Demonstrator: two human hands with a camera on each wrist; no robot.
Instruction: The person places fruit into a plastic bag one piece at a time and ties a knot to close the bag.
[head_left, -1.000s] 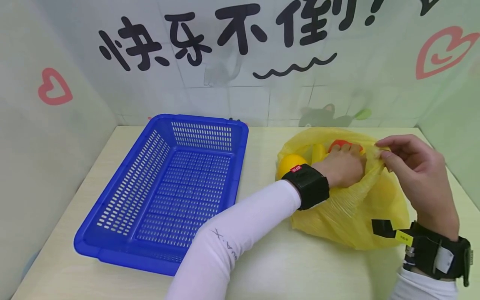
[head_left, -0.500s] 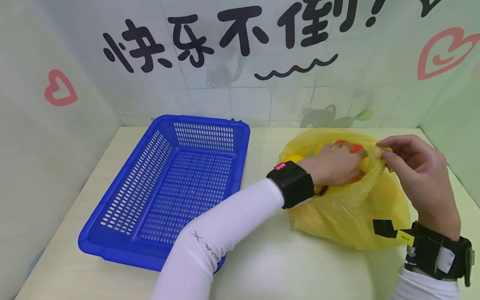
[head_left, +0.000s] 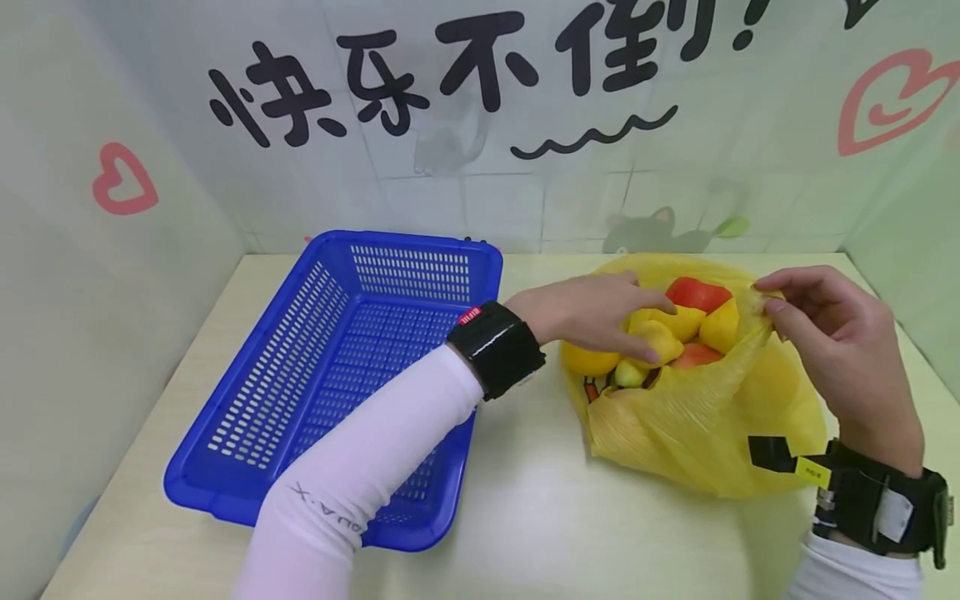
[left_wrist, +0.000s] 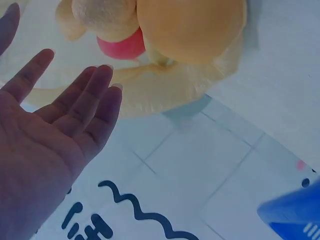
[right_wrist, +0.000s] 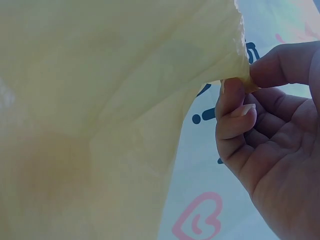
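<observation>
A yellow plastic bag (head_left: 705,433) full of fruit stands on the table at the right, its mouth spread. My right hand (head_left: 851,358) pinches the bag's rim between thumb and fingers, as the right wrist view also shows at the bag edge (right_wrist: 235,65). Over the left part of the opening is my left hand (head_left: 592,312), fingers spread and nothing in the palm in the left wrist view. Below and beside its fingers lie a yellow fruit (head_left: 660,340), a red fruit (head_left: 697,294) and an orange (head_left: 588,360). Lower contents are hidden.
A blue slotted plastic basket (head_left: 390,383) stands on the left of the table (head_left: 570,517), nothing visible inside it. The left forearm (head_left: 375,450) crosses above its right side. A printed wall (head_left: 480,192) closes off the back.
My left hand has drawn back leftward from inside the bag and its fingers have spread, uncovering the fruit. The right hand keeps its pinch on the rim, almost still.
</observation>
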